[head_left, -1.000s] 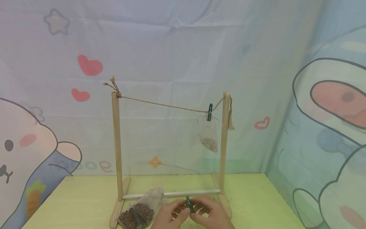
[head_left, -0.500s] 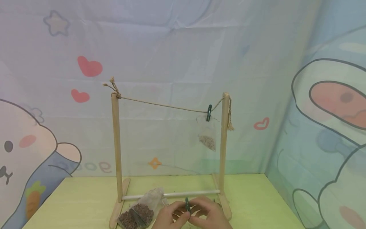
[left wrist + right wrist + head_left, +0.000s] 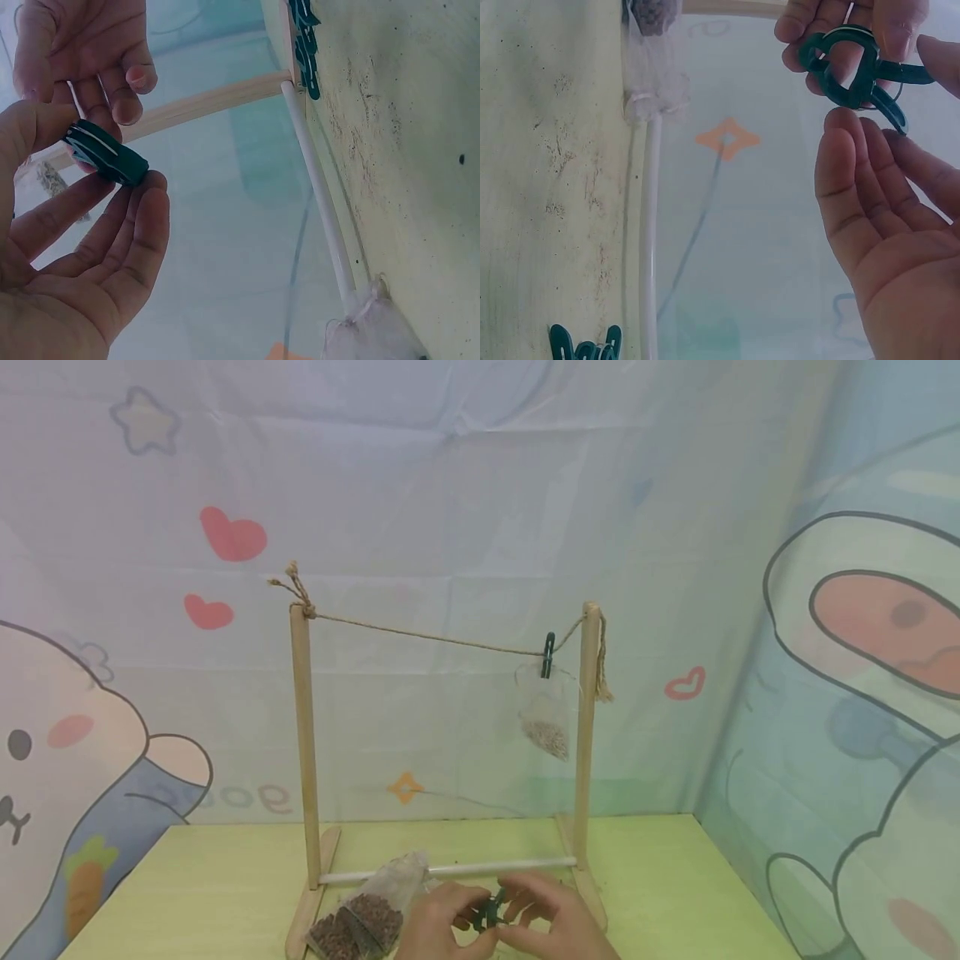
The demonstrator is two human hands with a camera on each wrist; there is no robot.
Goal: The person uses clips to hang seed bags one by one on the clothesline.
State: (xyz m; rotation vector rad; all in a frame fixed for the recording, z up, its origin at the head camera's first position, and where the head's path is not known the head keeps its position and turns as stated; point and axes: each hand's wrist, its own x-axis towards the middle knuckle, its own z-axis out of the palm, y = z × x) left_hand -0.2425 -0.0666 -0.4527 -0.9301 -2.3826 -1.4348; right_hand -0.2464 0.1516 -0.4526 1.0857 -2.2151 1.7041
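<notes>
Low in the head view, a dark green clothespin [image 3: 491, 910] sits between my two hands. My left hand [image 3: 442, 920] pinches it between thumb and fingers; in the left wrist view the thumb is at one end of the clothespin [image 3: 109, 156]. With thumb and fingertips, my right hand [image 3: 553, 917] holds the spread handles, seen side-on in the right wrist view. Another green clothespin [image 3: 548, 656] clamps a sheer drawstring bag [image 3: 546, 727] of pale grains to a twine line [image 3: 427, 633]. Sheer bags [image 3: 375, 914] of dark brown bits lie left of my hands.
The twine spans two wooden posts, left [image 3: 305, 743] and right [image 3: 585, 735], joined low by a white rod [image 3: 502, 866]. More green clothespins [image 3: 306, 56] lie on the yellow table [image 3: 667, 893] near the right post. A printed cloth [image 3: 450, 510] hangs behind.
The clothespin between my hands has turned from narrow edge-on to showing its wider side. My right fingers have shifted slightly on it. The hanging bag has swung a little.
</notes>
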